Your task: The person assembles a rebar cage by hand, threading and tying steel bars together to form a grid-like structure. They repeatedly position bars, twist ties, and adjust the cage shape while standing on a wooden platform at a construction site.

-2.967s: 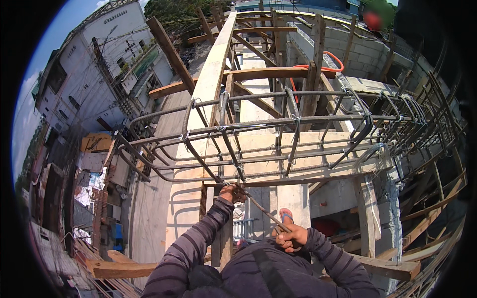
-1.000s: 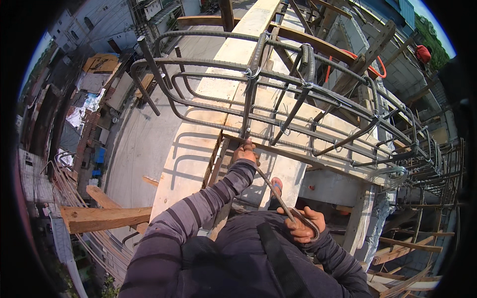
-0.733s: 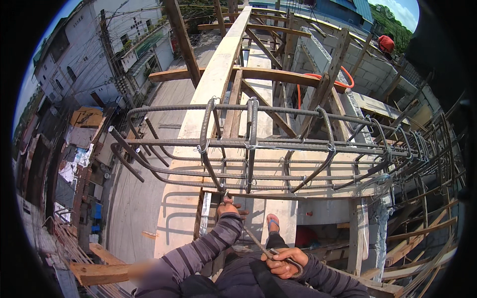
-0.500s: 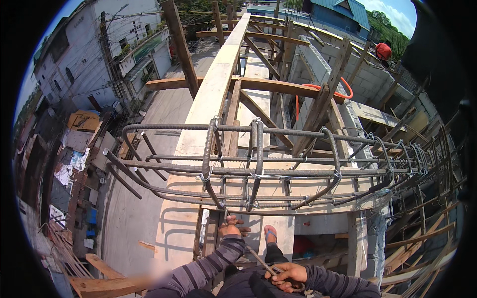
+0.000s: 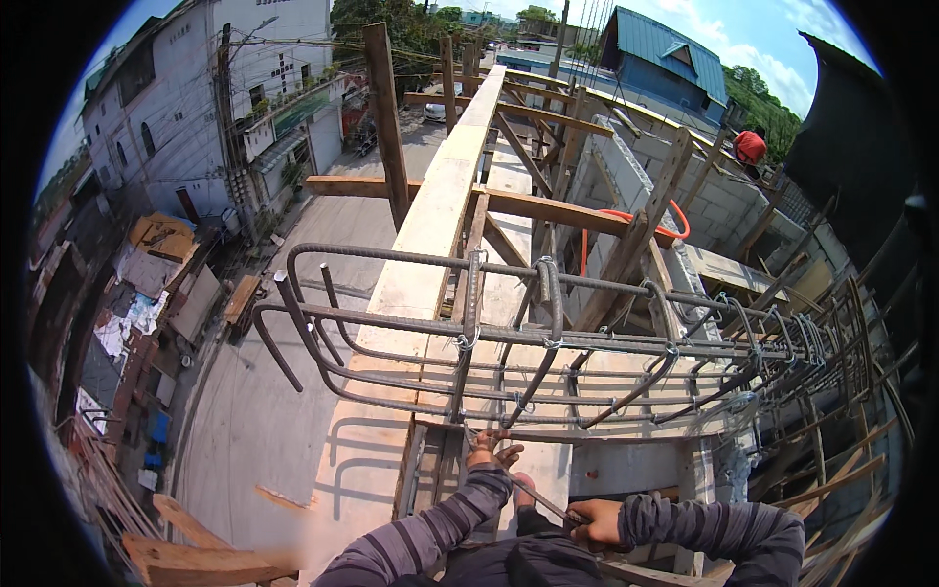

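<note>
A cage of steel rebar point(image 5: 391, 319), bound with thin wire ties, lies across the pale boards in front of me. Its hooked bar ends reach out to the left, over the street. My left hand point(image 5: 489, 454) is at the cage's lower near edge, pinching a rope point(image 5: 538, 497) below a stirrup, with some fingers loose. From there the rope runs taut, down to the right. My right hand point(image 5: 599, 522) is closed around its other end, close to my body. One foot in a sandal point(image 5: 524, 487) shows on the board between my arms.
A long pale plank point(image 5: 450, 166) runs away ahead between wooden posts point(image 5: 385, 127). The street point(image 5: 245, 411) lies far below on the left. A cut timber point(image 5: 196, 563) juts in at lower left. Concrete block walls point(image 5: 724, 181), an orange hose point(image 5: 677, 230) and a person in red point(image 5: 749, 147) are on the right.
My view has tilted up and shifted. My right hand has moved right, drawing the rope tauter, and the loop beneath it no longer shows. My left hand stays at the cage's lower edge.
</note>
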Demonstrator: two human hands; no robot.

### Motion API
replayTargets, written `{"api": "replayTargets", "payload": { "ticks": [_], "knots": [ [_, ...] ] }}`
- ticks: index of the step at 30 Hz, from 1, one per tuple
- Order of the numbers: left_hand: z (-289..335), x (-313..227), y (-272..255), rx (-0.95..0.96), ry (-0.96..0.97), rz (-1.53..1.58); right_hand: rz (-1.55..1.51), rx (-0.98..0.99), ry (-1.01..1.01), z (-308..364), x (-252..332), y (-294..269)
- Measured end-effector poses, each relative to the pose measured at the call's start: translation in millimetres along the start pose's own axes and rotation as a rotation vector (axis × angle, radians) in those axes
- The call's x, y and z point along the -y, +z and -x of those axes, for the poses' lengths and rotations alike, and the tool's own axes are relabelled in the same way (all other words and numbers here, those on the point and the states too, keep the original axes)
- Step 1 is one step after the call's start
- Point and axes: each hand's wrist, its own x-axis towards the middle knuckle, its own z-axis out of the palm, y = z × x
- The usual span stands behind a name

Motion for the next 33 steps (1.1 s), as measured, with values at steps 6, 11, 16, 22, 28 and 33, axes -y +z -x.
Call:
{"api": "replayTargets", "payload": {
  "ticks": [6, 11, 16, 22, 28, 33],
  "knots": [
    [-3, -8, 7, 0.053, -0.077, 0.022, 0.119, -0.006, 0.044, 6, 7, -19],
    [11, -34, 7, -0.047, -0.067, -0.304, -0.451, 0.354, -0.062, -4, -28, -41],
    [17, -58, -7, -0.232, -0.163, -0.564, -0.439, 0.469, -0.216, -28, -91, -21],
    [-14, -75, -20, -0.168, -0.248, -0.545, -0.220, -0.094, -0.267, -56, -196, 40],
    [11, -86, 24, -0.225, -0.344, -0.292, -0.511, -0.925, -0.487, -49, -234, 117],
    [17, -80, 58, -0.365, -0.303, -0.212, -0.940, -1.365, -0.504, -17, -220, 90]
  ]
}}
